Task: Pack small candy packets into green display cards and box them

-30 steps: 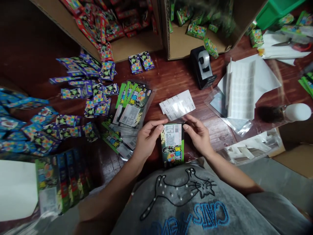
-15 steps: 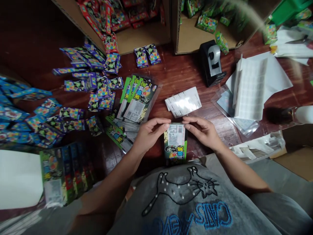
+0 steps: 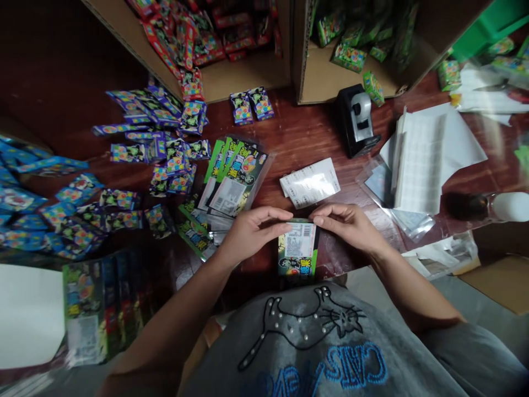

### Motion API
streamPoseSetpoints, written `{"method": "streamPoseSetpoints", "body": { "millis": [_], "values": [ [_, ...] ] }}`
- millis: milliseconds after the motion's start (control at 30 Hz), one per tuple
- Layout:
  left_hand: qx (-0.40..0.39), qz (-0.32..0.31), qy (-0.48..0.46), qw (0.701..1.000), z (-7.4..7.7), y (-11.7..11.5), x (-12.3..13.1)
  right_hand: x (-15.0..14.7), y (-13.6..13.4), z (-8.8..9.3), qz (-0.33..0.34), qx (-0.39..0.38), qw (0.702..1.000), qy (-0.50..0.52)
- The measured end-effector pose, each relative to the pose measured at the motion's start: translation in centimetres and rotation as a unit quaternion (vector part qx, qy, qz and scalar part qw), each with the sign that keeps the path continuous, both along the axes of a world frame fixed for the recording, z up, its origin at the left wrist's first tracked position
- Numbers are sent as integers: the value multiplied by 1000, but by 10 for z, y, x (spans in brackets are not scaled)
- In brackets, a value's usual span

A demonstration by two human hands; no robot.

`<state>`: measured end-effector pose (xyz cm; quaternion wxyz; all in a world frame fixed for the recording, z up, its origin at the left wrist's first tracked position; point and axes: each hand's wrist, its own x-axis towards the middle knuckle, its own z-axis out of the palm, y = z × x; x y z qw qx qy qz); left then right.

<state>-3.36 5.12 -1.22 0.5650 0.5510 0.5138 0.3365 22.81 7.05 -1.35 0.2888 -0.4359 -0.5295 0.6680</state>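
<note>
Both my hands hold a green and black packet (image 3: 298,253) with a white barcode label, upright against the table edge in front of my chest. My left hand (image 3: 250,231) pinches its top left corner and my right hand (image 3: 349,225) pinches its top right corner, fingertips nearly meeting over the top edge. Just beyond my fingers lies a white sticker sheet (image 3: 311,182). To the left of my left hand sits a stack of similar labelled packets in clear sleeves (image 3: 231,179).
Small purple and blue candy boxes (image 3: 159,146) are scattered on the dark wooden table at left. Two open cardboard cartons (image 3: 248,71) stand at the back. A black tape dispenser (image 3: 357,118), white label sheets (image 3: 421,154) and clear bags (image 3: 438,256) lie on the right. Packed sleeves (image 3: 103,300) stand near left.
My fingers have closed in over the packet's top edge, and the packet sits a little lower and nearer my chest. The view has shifted slightly.
</note>
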Motion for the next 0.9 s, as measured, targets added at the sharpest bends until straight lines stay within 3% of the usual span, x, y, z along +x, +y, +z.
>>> {"method": "streamPoseSetpoints", "body": {
  "millis": [100, 167, 267, 333, 433, 533, 600, 767, 833, 900],
  "values": [
    [13, -19, -17, 1000, -9, 1, -2, 10, 10, 6, 87, 95, 992, -12],
    [31, -41, -9, 999, -13, 5, 1, 14, 29, 10, 133, 195, 970, -58],
    [78, -69, 18, 994, -14, 17, 8, 13, 78, 13, 147, 352, 910, -164],
    [103, -89, 48, 989, -15, 26, 12, 8, 118, 8, 181, 415, 864, -217],
    [99, -109, 74, 986, -21, 37, 17, -4, 169, -6, 293, 431, 810, -270],
    [79, -104, 80, 988, -31, 42, 17, -16, 193, -17, 376, 410, 778, -291],
    [69, -99, 81, 989, -37, 43, 16, -19, 195, -20, 391, 413, 769, -291],
    [39, -89, 79, 992, -45, 47, 16, -12, 177, -15, 346, 459, 764, -294],
    [36, -91, 77, 992, -43, 48, 17, -5, 164, -6, 317, 452, 794, -255],
    [49, -84, 81, 992, -38, 46, 17, 3, 147, 5, 275, 399, 856, -180]
  ]
}}
